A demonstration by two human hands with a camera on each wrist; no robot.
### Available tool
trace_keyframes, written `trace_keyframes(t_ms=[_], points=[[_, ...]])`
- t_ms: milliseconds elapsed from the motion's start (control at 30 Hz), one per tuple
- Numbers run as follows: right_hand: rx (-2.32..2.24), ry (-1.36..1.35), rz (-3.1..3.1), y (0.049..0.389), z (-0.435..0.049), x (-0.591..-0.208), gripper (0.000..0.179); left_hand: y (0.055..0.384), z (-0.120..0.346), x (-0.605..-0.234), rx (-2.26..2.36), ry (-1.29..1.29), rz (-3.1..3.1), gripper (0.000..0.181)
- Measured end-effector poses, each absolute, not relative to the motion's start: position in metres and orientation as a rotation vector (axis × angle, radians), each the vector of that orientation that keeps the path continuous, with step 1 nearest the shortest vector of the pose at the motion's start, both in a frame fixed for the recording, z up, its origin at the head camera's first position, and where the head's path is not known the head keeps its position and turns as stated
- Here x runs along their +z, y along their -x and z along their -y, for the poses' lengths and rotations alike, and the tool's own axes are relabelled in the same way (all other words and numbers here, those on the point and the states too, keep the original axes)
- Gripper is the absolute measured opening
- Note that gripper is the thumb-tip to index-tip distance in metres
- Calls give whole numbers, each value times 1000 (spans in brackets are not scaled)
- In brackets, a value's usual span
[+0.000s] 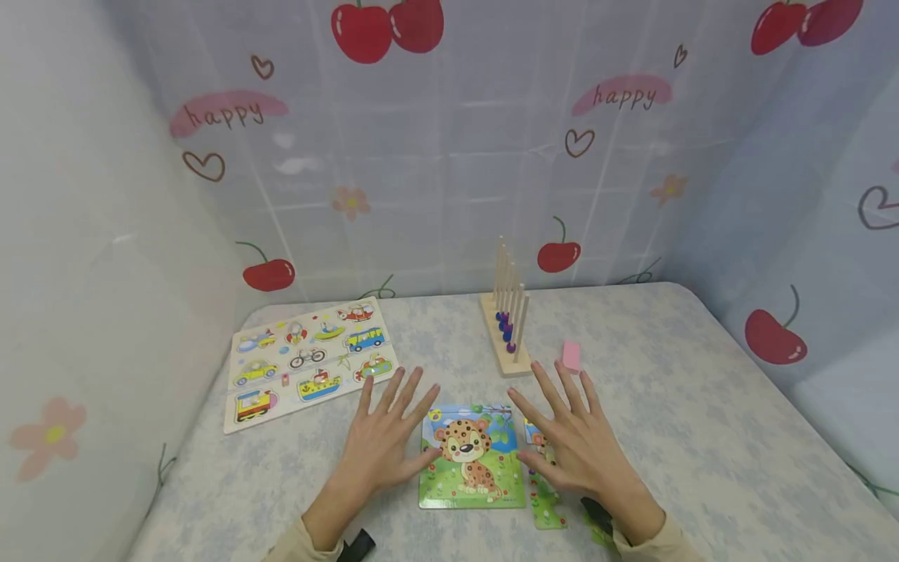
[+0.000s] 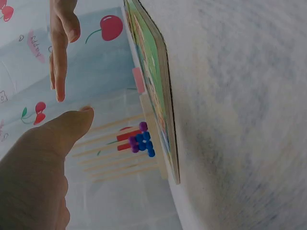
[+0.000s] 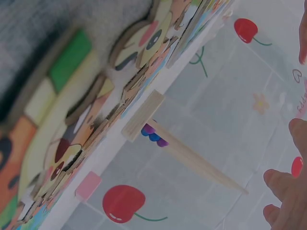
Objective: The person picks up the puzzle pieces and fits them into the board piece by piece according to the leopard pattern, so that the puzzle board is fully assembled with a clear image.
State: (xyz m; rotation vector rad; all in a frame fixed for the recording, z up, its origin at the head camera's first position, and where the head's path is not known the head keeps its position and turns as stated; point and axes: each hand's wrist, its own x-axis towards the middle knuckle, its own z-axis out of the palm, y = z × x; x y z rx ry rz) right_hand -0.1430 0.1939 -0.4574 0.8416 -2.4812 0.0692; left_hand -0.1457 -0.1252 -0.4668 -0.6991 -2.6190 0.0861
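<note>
A square picture board (image 1: 470, 492) with a cartoon leopard lies flat on the table between the two hands. My left hand (image 1: 382, 441) is raised beside its left edge, fingers straight and spread, holding nothing. On the other side my right hand (image 1: 583, 449) hovers, also spread and holding nothing. Beneath the right hand lie loose jigsaw pieces (image 1: 546, 507), partly hidden by it; the right wrist view shows several puzzle pieces (image 3: 72, 57) close up. In the left wrist view the board (image 2: 156, 72) appears edge-on beyond the left thumb (image 2: 72, 124).
A wooden peg stand (image 1: 516, 363) with blue and purple beads stands behind the board. To its right is a pink block (image 1: 571, 357). A vehicle peg puzzle (image 1: 309, 363) lies at the back left. Curtains with cherries (image 1: 269, 275) enclose the table (image 1: 702, 437).
</note>
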Motion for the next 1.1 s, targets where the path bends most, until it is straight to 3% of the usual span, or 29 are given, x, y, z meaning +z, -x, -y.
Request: trace_keyframes(t_ms=[567,867,1100], points=[[47,-823,2509,140,-196,-457,81,142,124,-465,104,721,2666,92],[48,-811,2494,140,-199,-455,79,143,132,-466,-872,955,3070,107],[63,-812,2526,139,-200,-453,84,144,140,-482,-867,1082,3197,125]])
